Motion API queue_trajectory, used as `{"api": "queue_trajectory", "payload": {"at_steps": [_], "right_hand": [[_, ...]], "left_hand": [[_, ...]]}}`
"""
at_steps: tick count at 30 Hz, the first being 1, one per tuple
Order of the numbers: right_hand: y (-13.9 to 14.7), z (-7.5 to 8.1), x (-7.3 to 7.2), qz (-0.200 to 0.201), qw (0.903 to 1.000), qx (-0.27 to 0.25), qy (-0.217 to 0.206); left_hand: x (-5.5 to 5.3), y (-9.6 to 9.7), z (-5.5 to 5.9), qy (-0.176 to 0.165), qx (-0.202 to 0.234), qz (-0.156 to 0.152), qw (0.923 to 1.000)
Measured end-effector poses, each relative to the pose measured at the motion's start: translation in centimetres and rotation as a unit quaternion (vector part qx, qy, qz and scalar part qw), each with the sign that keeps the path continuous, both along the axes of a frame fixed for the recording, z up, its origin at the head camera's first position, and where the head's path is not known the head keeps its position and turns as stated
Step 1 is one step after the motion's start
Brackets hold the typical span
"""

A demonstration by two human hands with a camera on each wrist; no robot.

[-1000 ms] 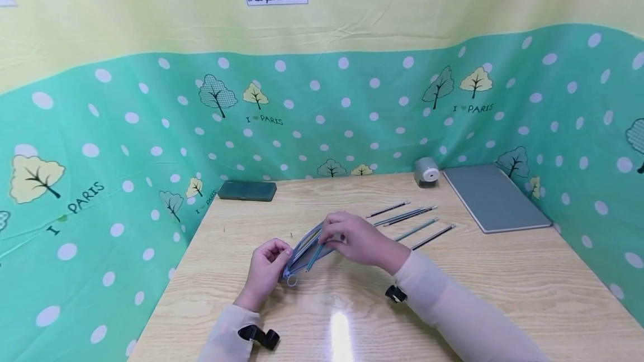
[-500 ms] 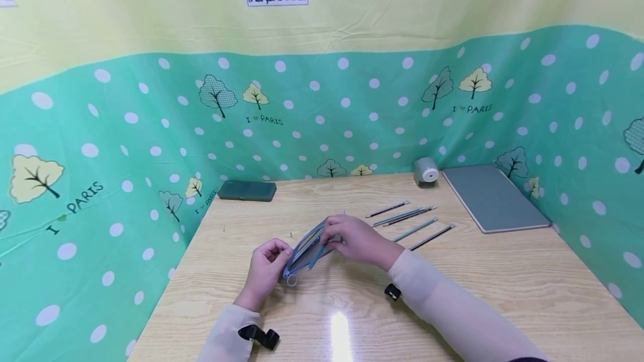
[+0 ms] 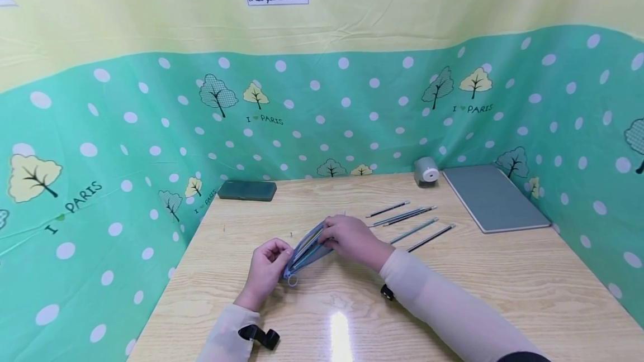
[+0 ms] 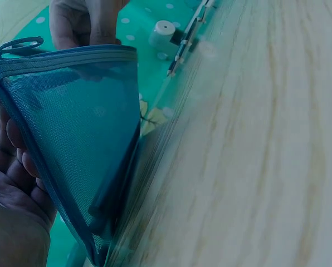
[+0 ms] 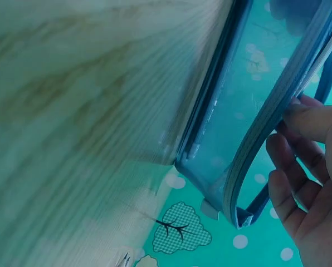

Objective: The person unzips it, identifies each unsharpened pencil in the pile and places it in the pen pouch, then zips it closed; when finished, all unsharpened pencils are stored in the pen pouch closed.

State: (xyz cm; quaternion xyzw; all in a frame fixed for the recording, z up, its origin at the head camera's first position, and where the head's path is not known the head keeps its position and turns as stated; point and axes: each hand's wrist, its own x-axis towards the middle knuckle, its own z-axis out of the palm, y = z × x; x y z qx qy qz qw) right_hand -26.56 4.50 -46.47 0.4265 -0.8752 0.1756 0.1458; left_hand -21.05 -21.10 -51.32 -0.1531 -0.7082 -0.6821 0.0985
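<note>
A blue mesh zip pouch (image 3: 317, 258) stands on the table with its mouth gaping upward. Several pencils lie inside, dimly visible through the mesh in the left wrist view. My left hand (image 3: 269, 267) pinches the pouch's near-left end, by the zip pull ring (image 3: 292, 280). At the far-right part of the mouth, my right hand (image 3: 352, 239) pinches a teal pencil (image 3: 308, 256), which now lies along the opening. In the right wrist view, that hand's (image 5: 311, 167) thumb and forefinger reach inside the zip edge (image 5: 266, 119). Its fingertips are partly hidden in the head view.
Several pencils (image 3: 415, 230) lie loose right of the pouch. Behind them stand a grey-and-white pencil sharpener (image 3: 425, 172) and a flat grey board or book (image 3: 495, 197). A dark green case (image 3: 247, 190) sits at the back left. Patterned cloth (image 3: 322, 116) hangs around the table.
My right hand has lowered the teal pencil from across the near rim into the pouch's mouth, its forearm shifting slightly left. My left hand has stayed in place.
</note>
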Motion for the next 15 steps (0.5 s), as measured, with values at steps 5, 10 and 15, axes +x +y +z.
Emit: {"api": "queue_trajectory", "payload": {"at_steps": [5,10,15], "right_hand": [[-0.55,0.09,0.14,-0.008,0.9998,0.009,0.017],[-0.81,0.21,0.35,-0.014,0.9996,0.014,0.021],[-0.79,0.18,0.44,-0.017,0.9995,0.013,0.021]], "left_hand": [[-0.05,-0.04,-0.06,0.002,-0.006,0.001,1.0000],[-0.05,-0.06,-0.05,0.002,-0.012,0.003,0.9999],[-0.02,-0.01,0.00,-0.002,-0.011,0.003,0.9999]]}}
